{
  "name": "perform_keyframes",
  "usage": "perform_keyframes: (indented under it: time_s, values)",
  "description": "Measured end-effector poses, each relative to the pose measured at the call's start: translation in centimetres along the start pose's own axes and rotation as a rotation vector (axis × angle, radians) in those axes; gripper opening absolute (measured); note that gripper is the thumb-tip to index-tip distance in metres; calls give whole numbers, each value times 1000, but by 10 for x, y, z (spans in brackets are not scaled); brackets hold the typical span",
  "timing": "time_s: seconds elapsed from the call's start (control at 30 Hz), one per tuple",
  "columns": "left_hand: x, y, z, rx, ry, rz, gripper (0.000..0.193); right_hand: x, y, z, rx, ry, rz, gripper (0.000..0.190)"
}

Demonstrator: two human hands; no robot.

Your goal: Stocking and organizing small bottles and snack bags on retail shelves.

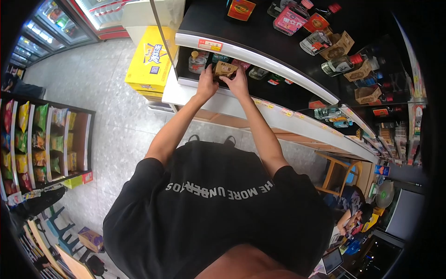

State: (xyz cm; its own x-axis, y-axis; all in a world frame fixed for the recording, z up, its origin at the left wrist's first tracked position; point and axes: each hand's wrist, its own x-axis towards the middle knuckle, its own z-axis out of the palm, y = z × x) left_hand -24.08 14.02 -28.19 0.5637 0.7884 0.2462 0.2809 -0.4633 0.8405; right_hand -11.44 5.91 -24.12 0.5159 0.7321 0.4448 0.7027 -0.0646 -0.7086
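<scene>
Both arms reach forward to a black shelf under a white, light-coloured shelf edge. Between my left hand and my right hand is a small brown paper-wrapped package with print on it; the fingers of both hands hold its sides. A clear glass bottle with a yellow cap stands just left of my left hand. Right of my right hand a clear bottle and a green bottle with a red and white label are on the same shelf. The underside of the package is hidden.
Bottles, among them one with a pink label, fill the upper shelf. A yellow carton stands left of the shelving. A snack rack is at far left, a wooden chair at right. People are at lower right and at the far left edge.
</scene>
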Motion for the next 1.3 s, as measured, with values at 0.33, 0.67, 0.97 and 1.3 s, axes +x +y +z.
perform_keyframes:
  time_s: [0.33,0.67,0.97,1.3]
  values:
    - [14,5,-9,113,-122,246,70,-23,4,-19,144,-122,71,54]
    - [-28,86,-36,-70,-214,346,68,-51,-64,-119,238,-166,-18,62]
    - [-28,272,-129,-109,-172,672,79,-20,-175,-260,372,-88,-187,62]
    - [63,481,-227,8,447,1497,54,107,-305,-365,602,354,-910,66]
